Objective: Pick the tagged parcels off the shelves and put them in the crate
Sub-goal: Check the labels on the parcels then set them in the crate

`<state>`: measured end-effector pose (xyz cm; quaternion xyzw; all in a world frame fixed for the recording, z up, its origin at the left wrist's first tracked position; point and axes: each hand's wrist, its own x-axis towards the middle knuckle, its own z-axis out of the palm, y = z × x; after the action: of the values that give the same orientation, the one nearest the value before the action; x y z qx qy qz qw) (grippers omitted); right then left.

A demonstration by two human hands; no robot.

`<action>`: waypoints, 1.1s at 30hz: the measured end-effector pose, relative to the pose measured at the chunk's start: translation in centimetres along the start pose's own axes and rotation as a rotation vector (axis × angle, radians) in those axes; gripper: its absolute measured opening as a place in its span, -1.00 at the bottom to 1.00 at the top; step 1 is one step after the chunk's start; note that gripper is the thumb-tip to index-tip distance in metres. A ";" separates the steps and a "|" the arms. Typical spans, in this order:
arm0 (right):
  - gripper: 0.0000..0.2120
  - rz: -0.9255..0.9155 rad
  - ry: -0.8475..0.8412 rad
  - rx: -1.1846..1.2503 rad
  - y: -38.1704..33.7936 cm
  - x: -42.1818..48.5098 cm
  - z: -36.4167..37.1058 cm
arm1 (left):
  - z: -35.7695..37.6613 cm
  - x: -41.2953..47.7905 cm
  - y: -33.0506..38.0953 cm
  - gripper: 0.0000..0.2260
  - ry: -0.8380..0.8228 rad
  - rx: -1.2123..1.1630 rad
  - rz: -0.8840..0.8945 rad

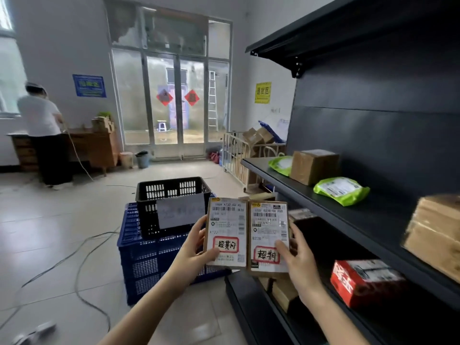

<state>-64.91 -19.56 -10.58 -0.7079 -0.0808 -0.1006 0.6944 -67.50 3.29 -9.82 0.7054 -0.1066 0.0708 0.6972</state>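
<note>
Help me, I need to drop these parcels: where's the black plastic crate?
In the head view, the black plastic crate sits left of centre atop a blue plastic crate, behind the left hand.

"A732" and red-framed 超期 on left parcel (226,232); "B238" and 超期 on right parcel (268,237).

Both forearms are bare up to the frame edge (no sleeves, gloves or rings), left hand (196,252) and right hand (298,260) alike
</note>
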 end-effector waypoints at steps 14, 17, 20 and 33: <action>-0.53 0.041 -0.144 0.004 5.4 18.0 6.3 | -5.7 14.3 -4.4 -0.39 0.109 -0.010 -0.049; -0.57 0.056 -0.183 0.007 6.7 20.9 8.6 | -7.9 16.8 -5.9 -0.38 0.138 -0.007 -0.062; -0.56 0.075 -0.195 -0.009 8.0 23.9 11.4 | -10.8 19.6 -7.5 -0.37 0.153 -0.014 -0.077; -0.64 0.120 -0.195 -0.022 12.5 38.6 26.8 | -26.7 34.8 -13.2 -0.29 0.141 -0.027 -0.127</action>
<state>-23.61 5.94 -13.24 -0.7255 -0.1041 0.0096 0.6803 -29.25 28.27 -13.45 0.6945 -0.0134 0.0746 0.7155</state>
